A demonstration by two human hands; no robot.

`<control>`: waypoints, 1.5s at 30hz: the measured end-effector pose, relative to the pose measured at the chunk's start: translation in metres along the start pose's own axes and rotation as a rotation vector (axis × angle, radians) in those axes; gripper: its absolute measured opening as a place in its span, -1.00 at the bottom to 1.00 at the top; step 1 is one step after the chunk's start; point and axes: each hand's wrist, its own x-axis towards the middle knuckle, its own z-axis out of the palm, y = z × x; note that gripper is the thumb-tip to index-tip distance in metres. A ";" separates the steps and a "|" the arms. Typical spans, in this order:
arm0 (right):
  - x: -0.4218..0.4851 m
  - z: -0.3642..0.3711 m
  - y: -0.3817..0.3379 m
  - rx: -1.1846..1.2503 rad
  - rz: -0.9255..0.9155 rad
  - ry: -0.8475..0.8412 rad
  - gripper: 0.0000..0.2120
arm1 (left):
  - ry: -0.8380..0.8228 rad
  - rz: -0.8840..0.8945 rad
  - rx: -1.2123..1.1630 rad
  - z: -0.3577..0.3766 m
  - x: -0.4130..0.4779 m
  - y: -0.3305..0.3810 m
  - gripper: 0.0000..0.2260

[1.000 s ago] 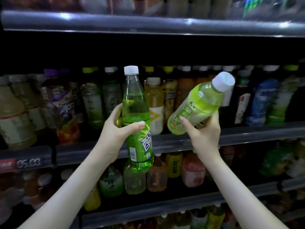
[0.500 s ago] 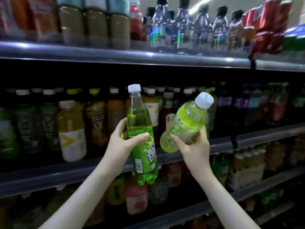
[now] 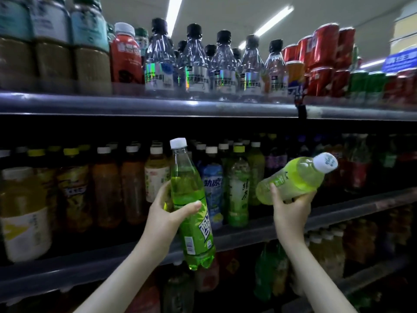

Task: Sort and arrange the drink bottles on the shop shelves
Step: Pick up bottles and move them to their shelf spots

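1. Tall green soda bottle (image 3: 191, 213), full, so likely weighty; smooth plastic, probably slippery; best gripped mid-body, above the label.
2. Held upright in left hand (image 3: 167, 213), before the middle shelf (image 3: 338, 213); thumb across the front, fingers (image 3: 164, 188) wrapped behind.
3. Pale green tea bottle (image 3: 293, 177) tilted, cap up-right, base clasped by right hand (image 3: 291, 208).

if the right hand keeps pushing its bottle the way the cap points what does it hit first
Likely the dark purple-labelled bottles on the middle shelf, up and right of the right hand and its pale green bottle; depth is unclear.
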 end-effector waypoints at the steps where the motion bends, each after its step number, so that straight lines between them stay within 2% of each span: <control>1: 0.011 0.001 0.005 -0.021 0.020 -0.018 -0.40 | -0.010 0.007 -0.003 0.004 0.004 0.000 -0.45; 4: 0.039 0.008 0.024 -0.124 0.098 -0.102 -0.49 | -0.039 0.012 -0.015 0.013 0.016 -0.002 -0.37; 9: 0.063 0.024 0.057 -0.297 0.218 -0.319 -0.43 | -0.088 0.030 0.010 0.015 0.033 -0.009 -0.39; 14: 0.073 0.039 0.067 -0.378 0.221 -0.441 -0.43 | -0.100 0.033 -0.006 0.013 0.046 -0.017 -0.29; 20: 0.077 0.038 0.075 -0.409 0.154 -0.497 -0.40 | -0.110 0.011 -0.031 0.027 0.050 -0.029 -0.28; 25: 0.079 0.021 0.076 -0.372 0.159 -0.626 -0.34 | -0.109 0.005 -0.022 0.060 0.035 -0.030 -0.33; 28: 0.074 -0.010 0.059 -0.273 0.086 -0.572 -0.35 | -0.140 -0.006 0.015 0.093 0.020 -0.029 -0.35; 30: 0.071 -0.043 0.040 -0.133 0.064 -0.600 -0.44 | -0.141 -0.014 0.018 0.123 0.007 -0.032 -0.35; 32: 0.068 -0.083 0.024 -0.025 0.103 -0.773 -0.59 | -0.121 -0.022 0.014 0.158 -0.006 -0.038 -0.36; 35: 0.069 -0.145 0.012 -0.110 0.113 -0.983 -0.57 | -0.151 -0.024 0.010 0.218 -0.026 -0.047 -0.37; 39: 0.086 -0.215 0.012 -0.161 0.156 -0.932 -0.55 | -0.291 -0.032 0.077 0.292 -0.046 -0.050 -0.46; 45: 0.122 -0.267 0.016 -0.171 0.188 -0.789 -0.59 | -0.341 0.022 0.229 0.364 -0.049 -0.052 -0.40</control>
